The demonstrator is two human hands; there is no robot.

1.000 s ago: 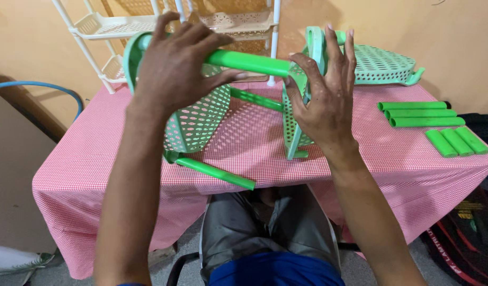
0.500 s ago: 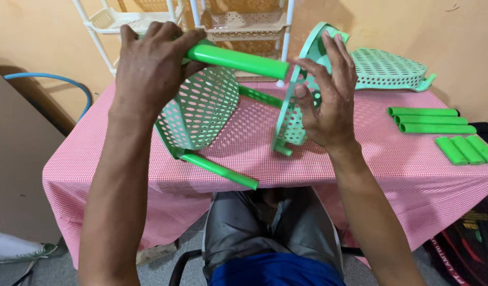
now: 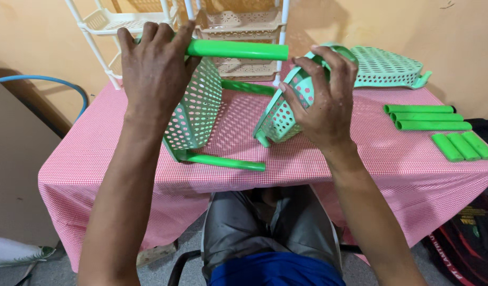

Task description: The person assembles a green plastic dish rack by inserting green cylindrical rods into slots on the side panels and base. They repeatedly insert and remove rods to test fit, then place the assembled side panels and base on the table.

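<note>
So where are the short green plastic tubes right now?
The short green plastic tubes lie at the table's right edge, just below the three longer green tubes.

1. Left hand (image 3: 156, 69), closed over the upper corner of a pale green perforated shelf tray (image 3: 197, 108) where a bright green tube (image 3: 237, 50) joins it; the tray stands on edge.
2. Two more green tubes project from this tray: a lower tube (image 3: 222, 161) lying on the tabletop (image 3: 328, 164), and a rear tube (image 3: 248, 87) behind.
3. Right hand (image 3: 323, 100), fingers (image 3: 307, 66) curled over the rim of a second perforated tray (image 3: 281, 116), tilted, its lower corner touching the red-checked cloth.
4. Third tray (image 3: 387, 66), lying at the far edge.
5. Long loose tubes (image 3: 426, 117) and short loose tubes (image 3: 463, 145), grouped at the right.
6. White shelf rack (image 3: 109, 24), behind the tabletop.
</note>
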